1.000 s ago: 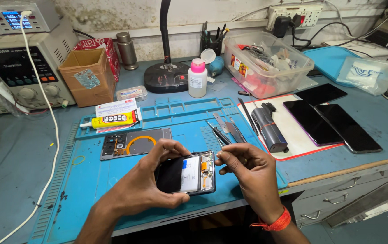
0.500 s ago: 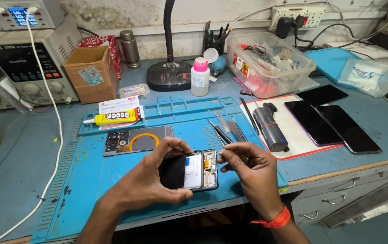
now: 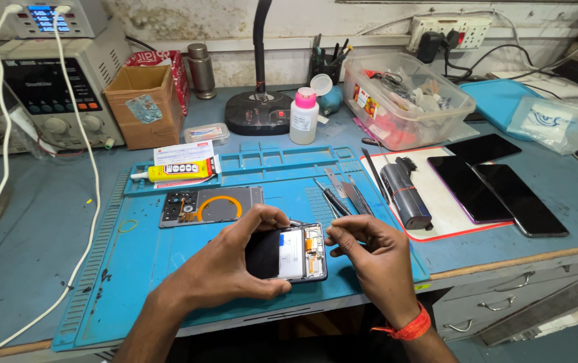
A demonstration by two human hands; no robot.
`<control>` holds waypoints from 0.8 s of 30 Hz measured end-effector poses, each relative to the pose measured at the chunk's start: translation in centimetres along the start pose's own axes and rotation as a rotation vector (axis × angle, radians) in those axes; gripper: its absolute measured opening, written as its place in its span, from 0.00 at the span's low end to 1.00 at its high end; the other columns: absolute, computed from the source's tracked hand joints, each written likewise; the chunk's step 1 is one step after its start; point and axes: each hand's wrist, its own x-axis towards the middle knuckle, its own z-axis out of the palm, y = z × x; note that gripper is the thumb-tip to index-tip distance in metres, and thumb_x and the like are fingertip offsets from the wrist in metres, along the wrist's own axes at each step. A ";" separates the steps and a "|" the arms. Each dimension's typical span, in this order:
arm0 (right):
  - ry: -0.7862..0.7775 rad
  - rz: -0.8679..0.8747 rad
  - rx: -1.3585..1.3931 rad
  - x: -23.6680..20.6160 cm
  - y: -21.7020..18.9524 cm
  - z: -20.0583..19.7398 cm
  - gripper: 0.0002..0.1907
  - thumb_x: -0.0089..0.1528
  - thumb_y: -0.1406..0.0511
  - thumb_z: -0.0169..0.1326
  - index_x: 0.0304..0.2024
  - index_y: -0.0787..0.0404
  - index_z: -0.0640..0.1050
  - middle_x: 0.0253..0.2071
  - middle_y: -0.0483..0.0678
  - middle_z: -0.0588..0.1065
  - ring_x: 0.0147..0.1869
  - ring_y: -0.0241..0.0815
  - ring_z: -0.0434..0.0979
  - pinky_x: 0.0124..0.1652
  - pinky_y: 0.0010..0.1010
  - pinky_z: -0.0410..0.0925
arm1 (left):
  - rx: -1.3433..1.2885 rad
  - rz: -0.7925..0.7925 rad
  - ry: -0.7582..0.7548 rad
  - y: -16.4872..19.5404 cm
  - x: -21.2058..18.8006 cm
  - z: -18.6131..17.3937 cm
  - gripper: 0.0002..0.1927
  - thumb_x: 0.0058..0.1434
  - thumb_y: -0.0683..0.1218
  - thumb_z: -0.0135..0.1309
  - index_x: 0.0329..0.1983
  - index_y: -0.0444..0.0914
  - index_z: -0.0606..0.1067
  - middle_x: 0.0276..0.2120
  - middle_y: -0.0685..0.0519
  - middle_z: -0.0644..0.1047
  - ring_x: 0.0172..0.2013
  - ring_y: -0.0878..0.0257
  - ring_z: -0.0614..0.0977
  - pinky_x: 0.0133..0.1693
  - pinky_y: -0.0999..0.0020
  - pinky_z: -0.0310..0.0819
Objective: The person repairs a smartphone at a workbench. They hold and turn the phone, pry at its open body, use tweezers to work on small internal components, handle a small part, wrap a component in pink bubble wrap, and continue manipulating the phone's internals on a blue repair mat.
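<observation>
The left hand (image 3: 228, 269) is gripping the opened phone (image 3: 287, 253) flat over the mat (image 3: 134, 269), long axis running left-right, while the right hand (image 3: 376, 252), fingertips pinched, is hovering at its right end.

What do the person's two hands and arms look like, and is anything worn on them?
Both forearms are bare, with no sleeves showing, and neither the left hand nor the right hand wears a glove. No rings or watch are visible. The right wrist carries a red-orange thread band, wound around several times. The left wrist shows nothing worn.
</observation>
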 end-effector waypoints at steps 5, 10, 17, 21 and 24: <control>-0.026 0.028 -0.057 0.7 0.1 -0.3 0.08 0.62 0.70 0.60 0.42 0.69 0.82 0.34 0.50 0.83 0.38 0.37 0.84 0.39 0.28 0.78 | 0.023 0.011 0.007 0.3 0.1 0.1 0.41 0.43 0.50 0.72 0.59 0.37 0.68 0.53 0.48 0.78 0.60 0.57 0.79 0.62 0.63 0.69; -0.063 0.065 -0.032 0.9 0.5 -0.9 0.09 0.62 0.70 0.59 0.43 0.70 0.81 0.35 0.51 0.83 0.39 0.37 0.85 0.41 0.29 0.78 | 0.034 -0.002 -0.011 0.3 0.1 0.1 0.43 0.42 0.51 0.72 0.61 0.39 0.68 0.52 0.47 0.78 0.60 0.55 0.79 0.62 0.61 0.70; -0.117 0.114 0.013 1.3 1.1 -1.5 0.09 0.63 0.70 0.58 0.43 0.70 0.81 0.37 0.53 0.83 0.40 0.38 0.85 0.43 0.30 0.79 | 0.078 -0.059 -0.014 0.6 0.2 0.3 0.45 0.40 0.51 0.73 0.62 0.43 0.66 0.52 0.48 0.77 0.60 0.53 0.77 0.62 0.59 0.68; -0.130 0.135 0.020 1.4 1.3 -1.6 0.09 0.63 0.69 0.58 0.43 0.70 0.80 0.37 0.53 0.84 0.40 0.38 0.85 0.44 0.30 0.78 | 0.091 -0.058 -0.010 0.6 0.0 0.2 0.45 0.40 0.51 0.73 0.62 0.43 0.66 0.51 0.48 0.76 0.59 0.53 0.77 0.62 0.59 0.69; -0.131 0.151 0.018 1.5 1.4 -1.6 0.09 0.63 0.69 0.58 0.43 0.70 0.81 0.37 0.52 0.83 0.40 0.39 0.85 0.43 0.30 0.78 | 0.093 -0.019 -0.009 0.5 0.0 0.2 0.45 0.41 0.52 0.73 0.62 0.42 0.66 0.51 0.48 0.76 0.59 0.53 0.78 0.62 0.58 0.69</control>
